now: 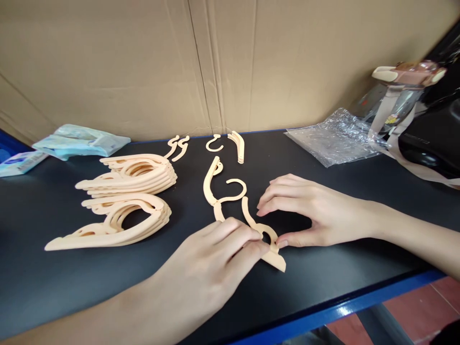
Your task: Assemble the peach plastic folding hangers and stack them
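Both hands work on a peach plastic hanger part (pixel 268 239) lying on the black table (pixel 323 282). My left hand (pixel 219 254) pinches it from the left with fingers closed around its middle. My right hand (pixel 312 213) touches its right side with the thumb, the other fingers curled above it. A hook piece (pixel 235 189) and a curved arm piece (pixel 210 184) lie joined just behind the hands. Two stacks of folded peach hangers (pixel 129 175) (pixel 118 223) sit to the left.
Loose hooks (pixel 214 143) and curved arms (pixel 239 146) lie near the cardboard wall (pixel 230 62). A clear plastic bag (pixel 334 136) and a bottle (pixel 398 93) with a strap are at the right. Tissue packs (pixel 79 140) lie at the far left. The table's blue front edge (pixel 359 302) runs below.
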{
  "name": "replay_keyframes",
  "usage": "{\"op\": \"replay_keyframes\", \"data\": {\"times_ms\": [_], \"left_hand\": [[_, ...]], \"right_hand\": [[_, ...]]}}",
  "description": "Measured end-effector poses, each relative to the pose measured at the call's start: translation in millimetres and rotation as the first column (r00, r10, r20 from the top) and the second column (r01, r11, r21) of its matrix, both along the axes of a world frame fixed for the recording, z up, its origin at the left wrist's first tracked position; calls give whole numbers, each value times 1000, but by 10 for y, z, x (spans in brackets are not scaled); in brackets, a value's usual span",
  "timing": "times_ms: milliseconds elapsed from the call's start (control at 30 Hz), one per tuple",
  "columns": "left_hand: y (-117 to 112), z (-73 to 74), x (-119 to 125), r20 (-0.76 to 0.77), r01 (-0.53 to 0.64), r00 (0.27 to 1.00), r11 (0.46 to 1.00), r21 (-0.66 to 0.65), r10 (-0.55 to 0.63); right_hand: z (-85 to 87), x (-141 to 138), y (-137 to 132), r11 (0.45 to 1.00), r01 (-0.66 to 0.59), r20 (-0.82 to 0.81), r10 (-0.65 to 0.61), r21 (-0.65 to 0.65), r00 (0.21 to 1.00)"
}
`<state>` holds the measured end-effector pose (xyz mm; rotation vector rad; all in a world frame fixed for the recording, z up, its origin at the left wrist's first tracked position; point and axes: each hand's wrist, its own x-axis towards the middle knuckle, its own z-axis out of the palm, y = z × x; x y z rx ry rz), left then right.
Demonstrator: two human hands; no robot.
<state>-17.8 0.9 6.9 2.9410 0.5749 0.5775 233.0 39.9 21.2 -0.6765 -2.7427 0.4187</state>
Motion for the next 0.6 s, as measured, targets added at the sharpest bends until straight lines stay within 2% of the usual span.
{"op": "replay_keyframes", "data": {"times_ms": [233,500,600], "left_hand": [[-20,73,32,-48,35,998,992,125,-29],[-10,-10,-7,-49,73,997,982,172,-65],[-12,5,-1,-64,92,995,974,208,-80]], "right_hand": [[17,-37,-35,997,-51,-24,50,-56,998],[19,-40,-77,988,-41,-52,34,-146,998],[28,-43,-107,978,-33,-58,22,-204,998]]}}
